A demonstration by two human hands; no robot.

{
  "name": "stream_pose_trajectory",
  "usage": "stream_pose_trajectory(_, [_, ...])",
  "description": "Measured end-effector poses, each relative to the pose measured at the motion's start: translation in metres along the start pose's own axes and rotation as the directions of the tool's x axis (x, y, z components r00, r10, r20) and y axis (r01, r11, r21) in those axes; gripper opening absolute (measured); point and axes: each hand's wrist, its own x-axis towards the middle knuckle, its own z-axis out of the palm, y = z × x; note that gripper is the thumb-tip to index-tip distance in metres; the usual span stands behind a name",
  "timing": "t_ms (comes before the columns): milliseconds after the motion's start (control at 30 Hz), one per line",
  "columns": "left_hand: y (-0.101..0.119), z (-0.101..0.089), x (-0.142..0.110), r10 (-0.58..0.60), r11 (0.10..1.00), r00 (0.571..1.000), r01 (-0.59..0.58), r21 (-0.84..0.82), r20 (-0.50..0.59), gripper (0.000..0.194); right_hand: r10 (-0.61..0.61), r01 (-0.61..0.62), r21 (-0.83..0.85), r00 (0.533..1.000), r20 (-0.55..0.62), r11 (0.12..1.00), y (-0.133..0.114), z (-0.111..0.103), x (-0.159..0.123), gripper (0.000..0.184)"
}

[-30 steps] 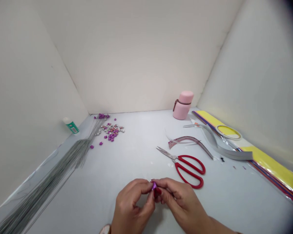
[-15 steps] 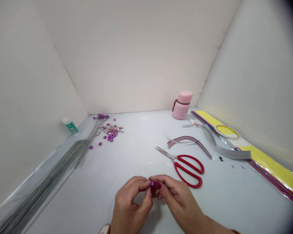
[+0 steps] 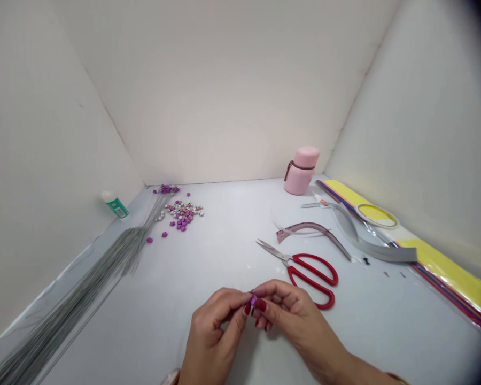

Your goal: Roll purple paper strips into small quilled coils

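Close to the front edge of the view, my left hand (image 3: 217,327) and my right hand (image 3: 294,316) meet fingertip to fingertip. Between them they pinch a small purple paper star (image 3: 254,300), partly covered by the thumbs and forefingers. Both hands are closed on it, and it is held above the white table. Just beyond my right hand lie red-handled scissors (image 3: 292,262), blades a little apart and pointing left. A pile of purple, silver and pink paper stars (image 3: 184,215) is further off to the left.
Long thin wires (image 3: 100,283), tipped with stars, run along the left side by a glue stick (image 3: 116,206). A pink flask (image 3: 301,171) stands at the back. Paper strips (image 3: 312,227), a tape roll (image 3: 375,215) and yellow-topped sheets (image 3: 449,272) lie right.
My right fingers have shifted slightly and the purple star shows more between the fingertips. The whole view has moved a little; objects on the table lie as before.
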Motion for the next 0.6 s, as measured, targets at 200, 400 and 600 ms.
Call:
stream_pose_trajectory(200, [0.003, 0.003, -0.002, -0.090, 0.995, 0.996, 0.090, -0.047, -0.008, 0.015, -0.042, 0.042, -0.052, 0.999, 0.003, 0.998, 0.000, 0.001, -0.004, 0.018])
stream_pose_trajectory(400, [0.000, 0.003, -0.003, -0.013, 0.999, 1.000, 0.014, 0.030, -0.021, 0.015, -0.214, 0.256, -0.419, 0.966, 0.145, 0.871, -0.006, -0.007, -0.003, 0.014])
stream_pose_trajectory(600, [0.002, 0.003, -0.001, 0.089, 0.980, 0.995, -0.081, 0.183, -0.036, 0.016, -0.330, 0.413, -0.635, 0.909, 0.253, 0.653, -0.010, -0.011, -0.007, 0.017])
